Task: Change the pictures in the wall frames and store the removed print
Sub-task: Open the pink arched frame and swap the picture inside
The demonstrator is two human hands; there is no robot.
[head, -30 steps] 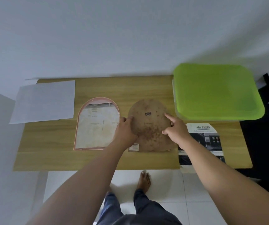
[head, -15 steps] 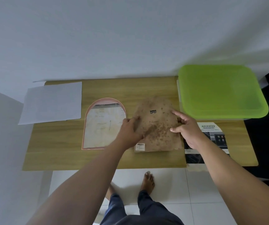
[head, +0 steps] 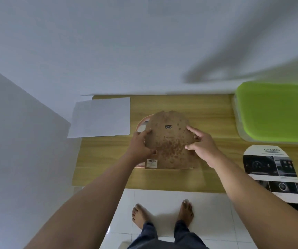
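An arch-shaped brown backing board (head: 169,146), spotted with stains and carrying a small metal hanger, lies over the pink arch-shaped frame (head: 141,124), of which only a sliver of the left rim shows. My left hand (head: 141,146) grips the board's left edge. My right hand (head: 201,143) holds its right edge with the fingers pressing on top. An arch-cut printed page (head: 272,171) headed "ADVANCED", with dark car photos, lies at the right of the wooden table (head: 213,112).
A white sheet of paper (head: 101,117) lies at the table's back left, overhanging the edge. A lime-green lidded plastic box (head: 277,112) sits at the back right. White walls stand behind and to the left. My bare feet are on white floor tiles below.
Both hands carried the backing board leftward, from beside the frame to on top of it, covering the print inside. The camera view shifted left.
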